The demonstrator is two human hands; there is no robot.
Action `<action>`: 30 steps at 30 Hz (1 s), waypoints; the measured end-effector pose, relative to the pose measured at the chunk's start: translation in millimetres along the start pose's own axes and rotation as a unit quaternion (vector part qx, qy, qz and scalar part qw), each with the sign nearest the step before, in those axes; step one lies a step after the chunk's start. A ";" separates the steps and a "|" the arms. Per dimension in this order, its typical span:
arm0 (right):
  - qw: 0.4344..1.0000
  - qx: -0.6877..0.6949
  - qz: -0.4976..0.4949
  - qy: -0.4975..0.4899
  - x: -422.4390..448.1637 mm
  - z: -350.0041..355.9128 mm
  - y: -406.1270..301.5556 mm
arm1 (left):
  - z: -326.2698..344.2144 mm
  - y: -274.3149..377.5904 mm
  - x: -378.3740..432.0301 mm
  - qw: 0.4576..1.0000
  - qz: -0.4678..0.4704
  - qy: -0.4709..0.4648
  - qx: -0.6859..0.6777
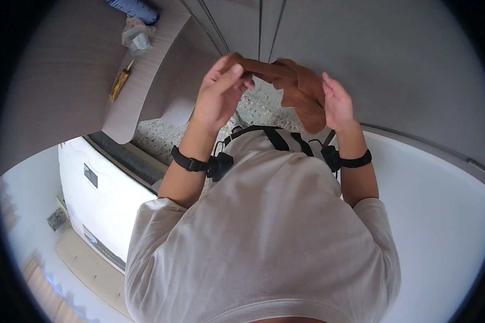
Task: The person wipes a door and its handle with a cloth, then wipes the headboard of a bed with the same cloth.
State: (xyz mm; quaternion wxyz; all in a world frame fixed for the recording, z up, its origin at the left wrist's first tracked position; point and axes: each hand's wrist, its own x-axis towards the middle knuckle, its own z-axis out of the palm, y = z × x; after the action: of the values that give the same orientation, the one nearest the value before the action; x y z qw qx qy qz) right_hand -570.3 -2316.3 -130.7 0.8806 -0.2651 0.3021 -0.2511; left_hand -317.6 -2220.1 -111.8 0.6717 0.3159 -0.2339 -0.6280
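A brown cloth hangs in folds between my two hands, in front of my body and above the floor. My left hand pinches one end of it, where a narrow band of the fabric stretches across towards the right. The wider, crumpled part drapes down beside my right hand, whose fingers point up along the cloth's right edge. That hand is on the cloth, though its grip is partly hidden. Each forearm carries a black strap with a small black device on it.
To the left, a curved wood-grain shelf bears a gold tube with a nozzle, clear plastic bags and a blue cylindrical container. Grey panels stand ahead. A large white labelled object is at lower left, above speckled flooring.
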 end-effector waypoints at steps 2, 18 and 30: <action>0.999 0.001 0.015 0.029 -30.4 -7.8 -5.5 | 14.9 -22.0 -0.6 0.998 0.032 0.040 -0.029; 0.986 -0.142 -0.011 -0.087 -119.7 -99.0 2.7 | 92.5 -152.8 -38.6 0.921 -0.359 -0.062 0.137; 0.950 -0.243 -0.155 0.121 -80.7 -87.9 19.1 | 59.5 -120.3 -31.5 0.975 -0.109 0.082 0.174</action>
State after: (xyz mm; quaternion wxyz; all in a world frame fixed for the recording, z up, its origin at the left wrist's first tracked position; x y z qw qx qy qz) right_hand -679.2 -2281.4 -169.8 0.6967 -0.4823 0.4135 -0.3333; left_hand -446.8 -2198.1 -154.5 0.5504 0.5024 -0.2476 -0.6192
